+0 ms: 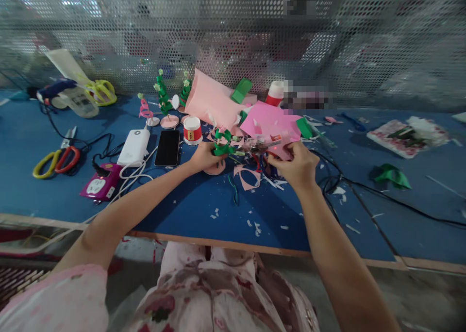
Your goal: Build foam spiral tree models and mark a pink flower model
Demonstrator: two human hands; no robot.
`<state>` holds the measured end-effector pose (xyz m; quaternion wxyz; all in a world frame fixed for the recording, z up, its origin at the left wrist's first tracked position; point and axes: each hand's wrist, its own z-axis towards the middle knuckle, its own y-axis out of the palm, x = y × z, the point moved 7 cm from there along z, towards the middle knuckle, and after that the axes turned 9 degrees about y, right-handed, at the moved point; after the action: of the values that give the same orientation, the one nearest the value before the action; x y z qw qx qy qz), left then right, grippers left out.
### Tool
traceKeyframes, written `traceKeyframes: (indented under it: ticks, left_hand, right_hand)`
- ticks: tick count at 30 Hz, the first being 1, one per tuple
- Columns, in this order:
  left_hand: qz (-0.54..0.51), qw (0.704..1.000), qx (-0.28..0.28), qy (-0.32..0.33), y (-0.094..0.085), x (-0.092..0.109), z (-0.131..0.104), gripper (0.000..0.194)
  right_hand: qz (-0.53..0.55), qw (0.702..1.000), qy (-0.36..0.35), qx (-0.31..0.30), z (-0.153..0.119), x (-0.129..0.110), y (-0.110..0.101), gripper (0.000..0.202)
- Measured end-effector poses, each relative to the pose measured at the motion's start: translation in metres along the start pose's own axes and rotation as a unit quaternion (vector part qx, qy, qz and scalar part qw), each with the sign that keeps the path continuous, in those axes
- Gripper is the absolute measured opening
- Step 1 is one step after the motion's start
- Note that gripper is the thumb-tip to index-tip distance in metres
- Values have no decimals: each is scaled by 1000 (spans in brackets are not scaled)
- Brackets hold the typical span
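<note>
My left hand (204, 157) is closed on a small green paper spiral tree (223, 142). A pink round base (214, 168) shows under its fingers. My right hand (296, 164) grips what looks like a pinkish hot glue gun (273, 141) with a small red light. Its metallic front end points left toward the green tree, close to it; I cannot tell whether they touch. Below lie a pink felt-like scrap with a round hole (248, 177) and tangled red and blue handles, partly hidden by my right hand. Behind is a bright pink sheet (269, 121).
A phone (167, 148), white power bank (134, 147), purple socket block (101, 181) and scissors (58, 161) lie left. Finished-looking trees (162, 94), a red-white tub (192, 130) and pink roll (209, 99) stand behind. A black cord (386, 193) runs right; mesh (233, 41) backs the table.
</note>
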<state>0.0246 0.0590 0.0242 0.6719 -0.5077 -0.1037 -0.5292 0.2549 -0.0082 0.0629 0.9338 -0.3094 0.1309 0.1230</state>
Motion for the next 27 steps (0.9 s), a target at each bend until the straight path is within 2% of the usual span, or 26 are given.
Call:
traceKeyframes:
  ticks: [6,17,23,27]
  left_hand:
    - [-27,999,-15,19,2,1,0,27]
    - [-4,1000,-16,-23,2,2,1,23]
    - [-39,999,-27,0,3,7,0,22]
    - [-29,999,-27,4,3,5,0,25]
  right_hand:
    - [-8,1000,-7,-4,0,-2,-1,22]
    - [-13,1000,15,-6,0,1,0,24]
    - [-16,1000,2,15,0,-1,-1,23]
    - [-25,1000,6,5,1,0,-2,22]
